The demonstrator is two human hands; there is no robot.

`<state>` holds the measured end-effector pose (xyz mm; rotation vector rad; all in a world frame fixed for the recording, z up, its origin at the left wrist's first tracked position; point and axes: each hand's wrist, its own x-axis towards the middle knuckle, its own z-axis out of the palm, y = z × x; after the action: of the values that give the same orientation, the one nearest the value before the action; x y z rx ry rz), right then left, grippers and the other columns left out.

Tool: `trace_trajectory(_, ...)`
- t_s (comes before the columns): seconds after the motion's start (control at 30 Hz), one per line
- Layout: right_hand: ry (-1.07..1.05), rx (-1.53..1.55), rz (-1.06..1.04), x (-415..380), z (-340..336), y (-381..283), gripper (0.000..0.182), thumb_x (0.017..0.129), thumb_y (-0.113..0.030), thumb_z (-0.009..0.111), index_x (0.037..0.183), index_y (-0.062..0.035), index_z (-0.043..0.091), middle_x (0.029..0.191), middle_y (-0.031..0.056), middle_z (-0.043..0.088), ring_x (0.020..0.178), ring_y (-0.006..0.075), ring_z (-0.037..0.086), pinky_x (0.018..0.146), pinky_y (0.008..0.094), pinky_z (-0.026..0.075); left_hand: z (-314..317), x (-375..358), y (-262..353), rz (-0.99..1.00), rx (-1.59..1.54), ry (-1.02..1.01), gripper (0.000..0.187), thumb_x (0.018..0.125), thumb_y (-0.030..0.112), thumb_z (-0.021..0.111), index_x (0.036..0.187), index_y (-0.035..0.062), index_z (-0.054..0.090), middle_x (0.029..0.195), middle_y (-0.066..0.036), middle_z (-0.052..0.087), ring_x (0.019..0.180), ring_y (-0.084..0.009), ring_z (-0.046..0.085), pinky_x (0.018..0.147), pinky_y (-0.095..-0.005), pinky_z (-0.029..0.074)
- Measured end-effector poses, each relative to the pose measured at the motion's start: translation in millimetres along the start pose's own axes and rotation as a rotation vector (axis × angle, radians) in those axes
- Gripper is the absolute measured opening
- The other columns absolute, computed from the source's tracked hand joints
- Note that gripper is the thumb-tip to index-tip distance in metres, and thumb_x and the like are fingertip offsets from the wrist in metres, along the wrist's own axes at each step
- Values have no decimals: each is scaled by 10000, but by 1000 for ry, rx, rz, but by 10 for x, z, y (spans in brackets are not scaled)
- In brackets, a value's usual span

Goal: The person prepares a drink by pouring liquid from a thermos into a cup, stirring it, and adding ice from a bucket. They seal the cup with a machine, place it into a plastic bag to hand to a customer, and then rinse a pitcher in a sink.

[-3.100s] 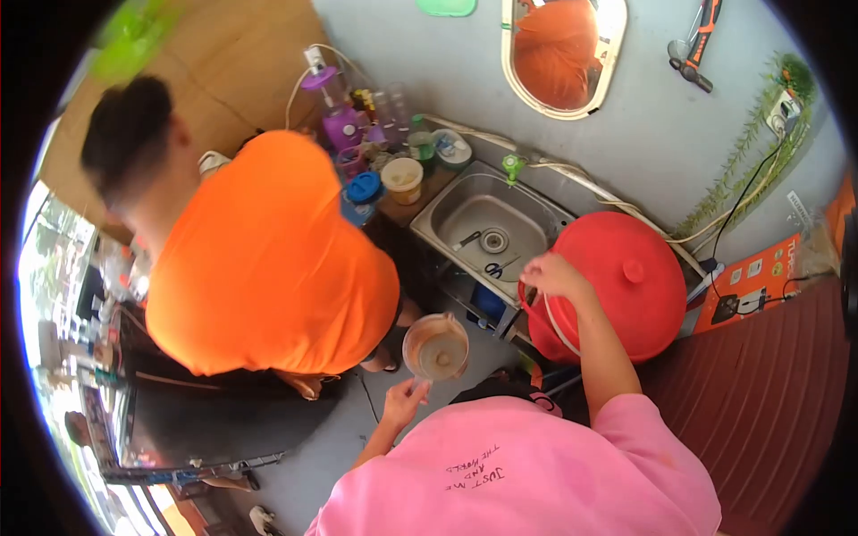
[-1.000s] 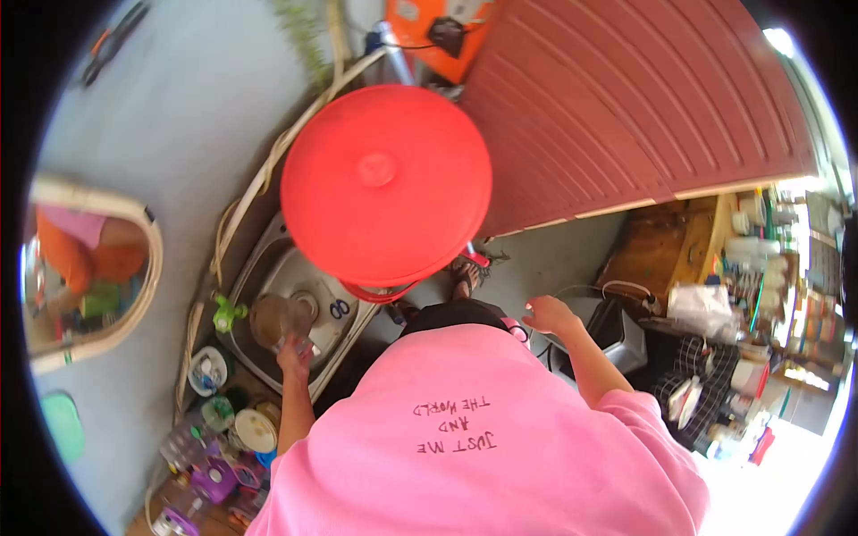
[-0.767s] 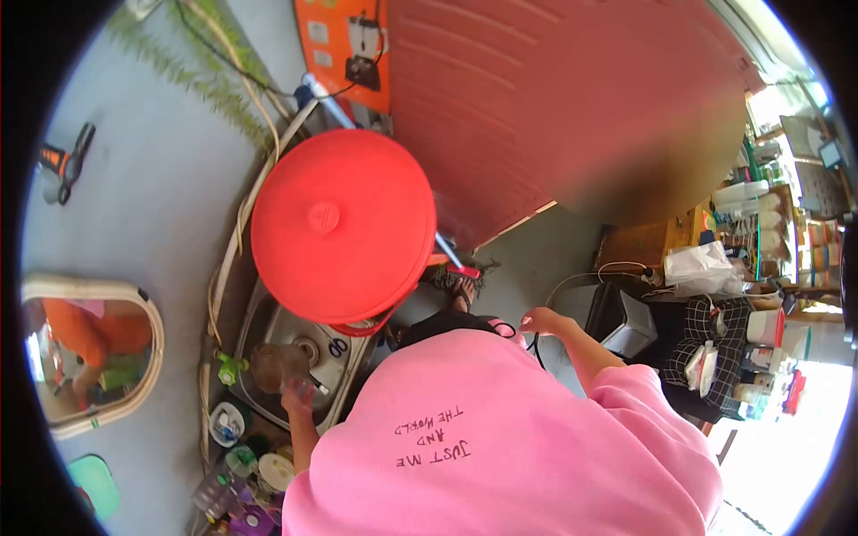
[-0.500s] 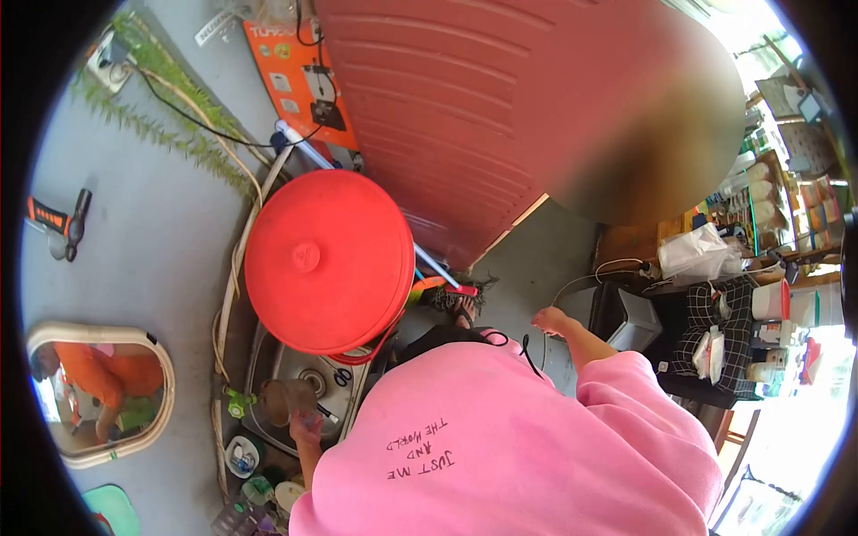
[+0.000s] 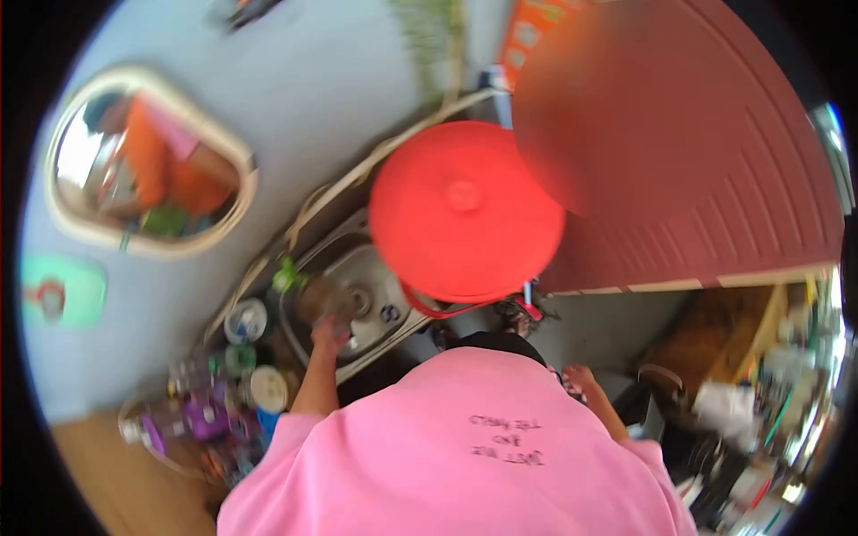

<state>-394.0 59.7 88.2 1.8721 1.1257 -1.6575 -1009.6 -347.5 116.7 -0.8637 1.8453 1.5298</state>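
Observation:
My left hand (image 5: pixel 331 333) is closed around a brownish see-through container (image 5: pixel 317 299), held over the steel sink (image 5: pixel 382 284). The drain shows just to the right of the container. A small dark blue item, like scissor handles (image 5: pixel 390 314), lies in the basin. Beside the container is a green tap handle (image 5: pixel 286 275). My right hand (image 5: pixel 579 379) hangs low at my right side, near my waist, with its fingers curled in and nothing visible in them.
A large red lidded bucket (image 5: pixel 465 210) stands at the sink's right end. Beyond it is a dark red door (image 5: pixel 679 214). A mirror (image 5: pixel 246 205) hangs on the wall at left. Bottles and tubs, including a white tub (image 5: pixel 246 320), crowd the sink's left side. A wooden cabinet (image 5: pixel 737 335) stands at right.
My view has swung left, so the sink, bucket and mirror sit further right and the door fills the upper right. My left hand still holds the container; my right hand has drawn closer to my body.

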Motion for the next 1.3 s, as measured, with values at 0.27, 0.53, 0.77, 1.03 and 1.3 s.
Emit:
trace_trajectory(0.27, -31, -383, -195, -326, 157, -288, 262, 964, -161, 543, 1177, -130, 693, 1008, 55, 700, 777, 194, 673, 685, 372, 547, 127, -198, 57, -83, 9, -23, 539, 913, 346, 682, 1387, 134, 538, 1316, -124, 598, 1019, -461, 640, 850, -557, 503)
trace_trajectory(0.53, -23, -214, -178, 186, 151, -466, 250, 971, -232, 588, 1164, -109, 690, 1043, 35, 713, 842, 183, 674, 723, 366, 552, 204, -259, 47, -49, 44, -66, 449, 902, 308, 667, 1304, 115, 611, 1224, -104, 622, 901, -436, 675, 778, -508, 514)
trace_trajectory(0.77, -57, -239, -231, -189, 419, -939, 249, 965, -237, 618, 1173, -109, 667, 1074, 49, 700, 833, 181, 645, 803, 413, 520, 283, -393, 81, -51, 19, -3, 394, 884, 294, 687, 1214, 82, 644, 1164, -100, 639, 866, -411, 684, 729, -479, 516)
trace_trajectory(1.03, -24, -298, -174, -204, 503, -848, 245, 952, -207, 635, 1115, -35, 695, 1015, 98, 714, 864, 191, 664, 793, 357, 547, 285, -305, 35, -9, 36, -2, 398, 877, 295, 685, 1200, 71, 623, 1143, -92, 645, 835, -409, 690, 697, -474, 517)
trace_trajectory(1.3, -140, -154, -278, 208, 323, -531, 274, 937, -47, 588, 1173, 73, 659, 1129, 187, 711, 952, 275, 703, 806, 373, 574, 351, -372, 46, 18, 39, 17, 415, 880, 311, 684, 1212, 75, 604, 1106, -92, 640, 828, -411, 693, 692, -478, 533)
